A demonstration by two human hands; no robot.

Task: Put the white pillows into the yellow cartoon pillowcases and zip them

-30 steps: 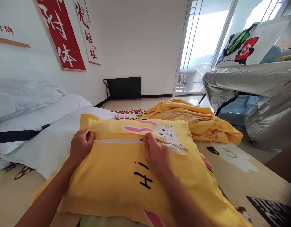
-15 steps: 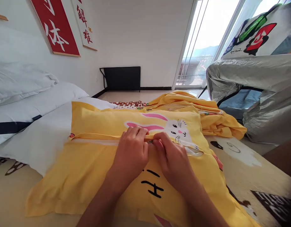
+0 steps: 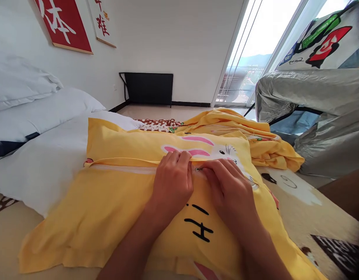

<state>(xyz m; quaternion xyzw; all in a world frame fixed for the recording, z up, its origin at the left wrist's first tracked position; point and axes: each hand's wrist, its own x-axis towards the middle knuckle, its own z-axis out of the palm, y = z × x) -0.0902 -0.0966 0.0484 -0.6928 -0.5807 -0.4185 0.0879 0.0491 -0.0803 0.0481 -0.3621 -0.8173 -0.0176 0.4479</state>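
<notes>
A yellow pillowcase [image 3: 118,202] with a rabbit print and black letters lies on the bed in front of me, stuffed with a pillow. A white zipper [image 3: 124,168] runs across its upper part. My left hand [image 3: 173,182] presses closed fingers on the cloth at the zipper line, near the middle. My right hand [image 3: 229,190] lies right beside it and pinches the small metal zipper pull [image 3: 198,169].
White pillows [image 3: 36,116] are stacked at the left. A crumpled yellow sheet [image 3: 243,136] lies behind the pillowcase. A silver-covered piece of furniture [image 3: 316,112] stands at the right, a black panel [image 3: 148,88] against the far wall, and a glass door [image 3: 255,50] beyond.
My left hand moved from the zipper's left end to the middle, next to my right hand. The zipper pull and my right hand shifted a little to the right along the zipper.
</notes>
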